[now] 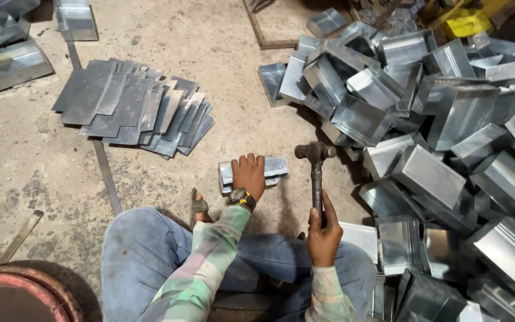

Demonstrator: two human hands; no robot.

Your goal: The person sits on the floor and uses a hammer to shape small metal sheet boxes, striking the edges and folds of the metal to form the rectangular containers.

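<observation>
Down on the concrete floor [222, 53], a person sat with hammer raised over a folded metal piece.

Left hand [249, 175] lay fingers-down on the folded sheet-metal piece [269, 170] — pressing it flat to the floor. Just right of that piece, the right hand [323, 234] was closed around the hammer [316, 164], head up. Farther right of the piece sat a heap of metal boxes [436, 131]; to its upper left, a fan of flat sheets [132, 107].

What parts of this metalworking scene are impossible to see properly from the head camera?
- Folded metal piece: the left hand covers its middle.
- Hammer: the right hand hides its handle end.
- Pile of metal boxes: cut off by the right edge.
- Red round rim: cut off at the bottom-left corner.
</observation>
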